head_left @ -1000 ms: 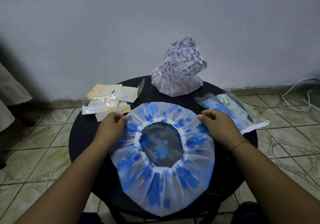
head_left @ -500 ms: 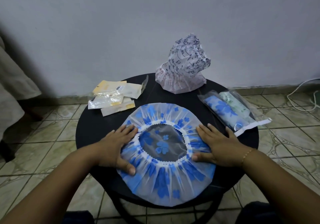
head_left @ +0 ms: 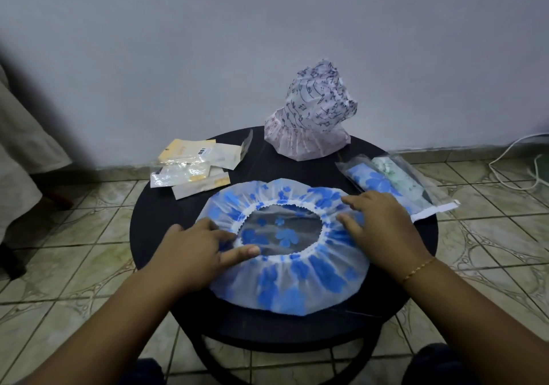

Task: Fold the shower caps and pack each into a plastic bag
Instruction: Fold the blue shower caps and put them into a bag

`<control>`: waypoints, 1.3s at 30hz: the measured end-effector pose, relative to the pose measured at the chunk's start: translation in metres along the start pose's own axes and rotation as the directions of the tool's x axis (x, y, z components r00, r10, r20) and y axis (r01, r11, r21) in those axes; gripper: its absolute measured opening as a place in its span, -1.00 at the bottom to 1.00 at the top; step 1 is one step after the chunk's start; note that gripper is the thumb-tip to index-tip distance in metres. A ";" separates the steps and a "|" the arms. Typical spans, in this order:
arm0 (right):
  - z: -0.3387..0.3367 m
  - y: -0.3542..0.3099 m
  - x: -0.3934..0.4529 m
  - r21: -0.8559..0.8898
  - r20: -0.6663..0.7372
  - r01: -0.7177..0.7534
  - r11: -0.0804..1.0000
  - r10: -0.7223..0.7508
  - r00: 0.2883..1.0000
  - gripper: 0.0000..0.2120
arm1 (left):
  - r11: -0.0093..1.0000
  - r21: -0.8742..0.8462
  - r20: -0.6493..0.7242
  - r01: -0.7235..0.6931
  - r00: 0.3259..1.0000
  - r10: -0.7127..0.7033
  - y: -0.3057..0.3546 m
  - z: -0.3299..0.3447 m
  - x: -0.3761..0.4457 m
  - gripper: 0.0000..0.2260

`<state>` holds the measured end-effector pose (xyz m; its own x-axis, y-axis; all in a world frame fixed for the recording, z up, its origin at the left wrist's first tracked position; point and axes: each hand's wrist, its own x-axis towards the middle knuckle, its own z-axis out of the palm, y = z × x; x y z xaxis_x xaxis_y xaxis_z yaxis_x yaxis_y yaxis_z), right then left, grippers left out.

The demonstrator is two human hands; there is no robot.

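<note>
Blue-flowered shower cap (head_left: 285,268) lies flat under both hands' straight fingers (head_left: 234,248), held by neither.

A blue flower shower cap (head_left: 285,283) lies flat on a round black table (head_left: 154,215). The left hand (head_left: 193,254) and right hand (head_left: 383,230) press it down (fingers straight).

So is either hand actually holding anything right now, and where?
Nothing is gripped. Left hand and right hand press flat on the blue-flowered plastic shower cap, either side of its elastic opening.
</note>
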<state>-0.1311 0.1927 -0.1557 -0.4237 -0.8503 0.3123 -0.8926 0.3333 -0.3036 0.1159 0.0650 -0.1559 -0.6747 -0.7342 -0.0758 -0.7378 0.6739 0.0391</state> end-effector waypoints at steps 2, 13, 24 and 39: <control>0.003 -0.005 -0.003 0.005 0.100 -0.040 0.999 0.040 0.994 -0.68 | 0.980 -0.195 -0.099 -0.032 0.995 0.013 0.008 -0.002 0.001 -0.16; 0.032 -0.007 -0.017 -0.111 0.464 -0.095 0.989 0.136 0.875 -0.10 | 0.977 -0.175 0.062 -0.123 0.989 0.135 -0.003 0.034 0.046 0.01; 0.021 0.022 0.005 0.013 0.230 0.059 0.998 -0.060 0.971 -0.27 | 0.997 0.069 -0.073 0.016 0.997 -0.011 0.002 0.006 0.023 0.01; 0.041 -0.012 -0.006 -0.060 0.411 -0.187 0.981 0.195 0.890 -0.22 | 0.950 -0.167 0.006 -0.266 0.963 0.270 0.015 0.033 0.076 -0.04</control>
<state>-0.1116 0.1775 -0.1914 -0.4877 -0.8598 -0.1514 -0.8056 0.5100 -0.3016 0.0548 0.0219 -0.1935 -0.8489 -0.5242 -0.0680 -0.5250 0.8212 0.2234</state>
